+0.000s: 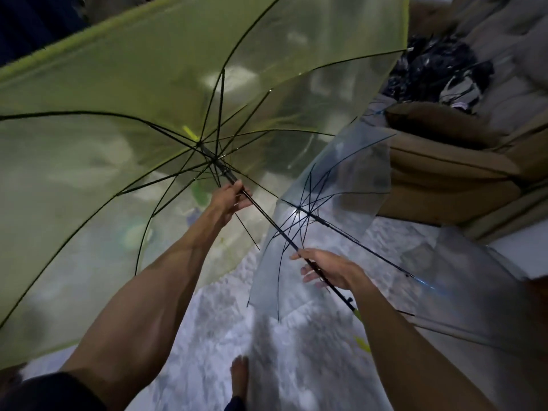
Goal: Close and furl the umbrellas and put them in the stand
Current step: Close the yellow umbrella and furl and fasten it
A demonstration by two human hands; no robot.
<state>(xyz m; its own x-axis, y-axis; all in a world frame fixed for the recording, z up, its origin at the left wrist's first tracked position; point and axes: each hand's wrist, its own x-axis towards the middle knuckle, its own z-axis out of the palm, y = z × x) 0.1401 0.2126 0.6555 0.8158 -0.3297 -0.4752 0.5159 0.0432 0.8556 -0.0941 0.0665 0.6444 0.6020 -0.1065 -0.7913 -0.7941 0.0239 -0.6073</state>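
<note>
Filling the left and upper part of the view, a yellow-green translucent umbrella (pixel 118 84) is spreading fully open. Its thin black ribs are fanning out from the hub, and its canopy is screening most of what lies behind it, so only blurred pale shapes are showing through. Its black metal shaft (pixel 267 216) is running down and to the right, off the floor, between the person's two hands.

The left arm is reaching forward and up, nearly straight. The left hand (pixel 229 198) is gripping the shaft just below the black runner, fingers curled round it. Below it, a pale speckled floor (pixel 207 336) is showing, with a bare foot (pixel 239 378) standing on it near the bottom edge.

To the right, a clear transparent umbrella (pixel 355 179) is lying open on the floor. Its canopy is overlapping the yellow-green one's edge in the view and sitting behind the shaft, crowding the space around the lower hand.

The right arm is coming in from the lower right, bent. The right hand (pixel 329 268) is holding the shaft's lower part, thumb lying along the top and fingers curling underneath, just above the yellow-green handle (pixel 357 314).

Farther right, a brown cushioned sofa (pixel 444 161) is standing just beside the clear umbrella's rim, and a heap of black shiny items (pixel 430 69) is resting on it; what these are is too blurred to tell.
</note>
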